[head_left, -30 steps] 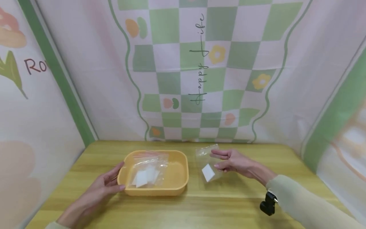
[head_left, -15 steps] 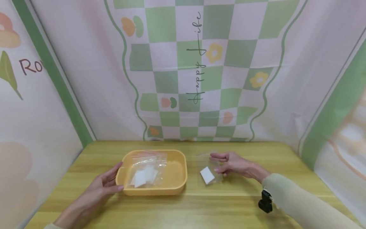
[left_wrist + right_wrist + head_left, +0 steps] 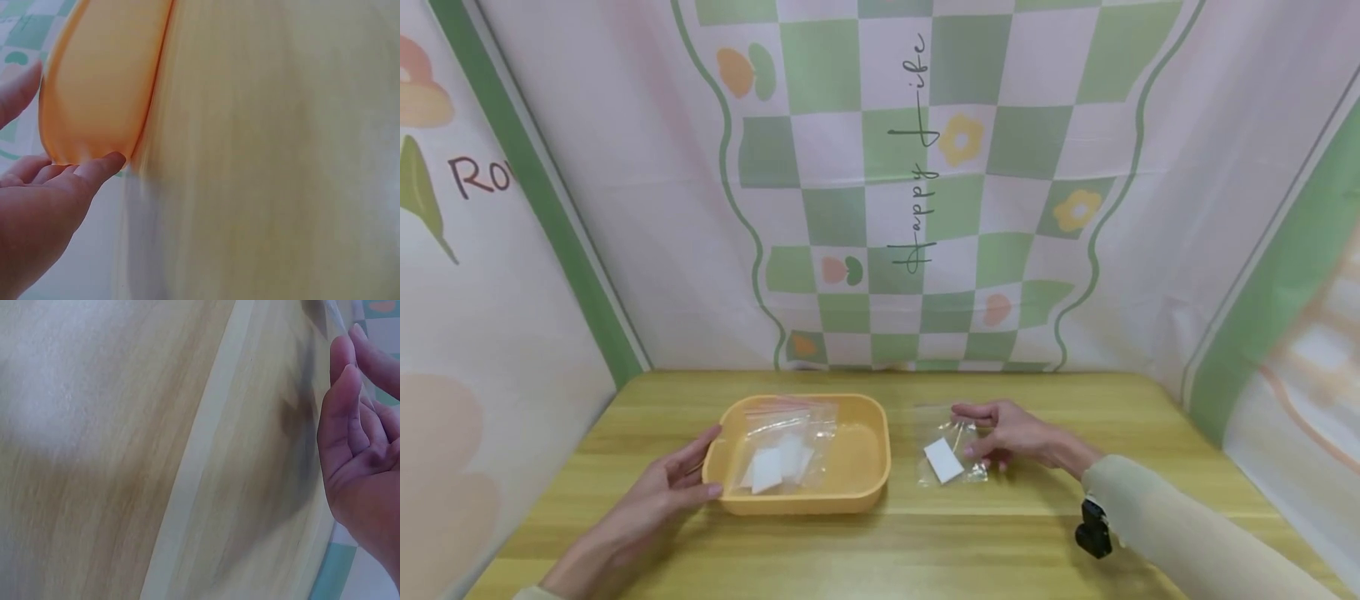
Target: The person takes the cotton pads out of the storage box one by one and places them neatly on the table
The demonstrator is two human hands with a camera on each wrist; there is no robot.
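At the left end of a yellow plastic tray (image 3: pixel 865 501), my left hand (image 3: pixel 651 500) holds the wall between thumb and spread fingers. The left wrist view shows that hand's fingertips against the tray's end (image 3: pixel 100 94). Inside the tray lie clear zip bags (image 3: pixel 816 425) with white flat pieces (image 3: pixel 767 469) in them. To the right of the tray, my right hand (image 3: pixel 1018 433) pinches the right side of another clear zip bag (image 3: pixel 928 425). A white rectangular piece (image 3: pixel 943 460) shows through it. In the right wrist view only a sliver of this bag (image 3: pixel 335 314) appears beyond the fingertips.
Both hands work over a wood-grain table (image 3: pixel 925 554). A printed curtain (image 3: pixel 895 208) with green checks hangs behind its far edge, and more cloth hangs at both sides. A black device (image 3: pixel 1093 529) is strapped at the right wrist.
The pinched bag has sunk from a raised tilt to a flatter position lower in view, its top edge coming down. My left hand stays on the tray. The head view shifts slightly.
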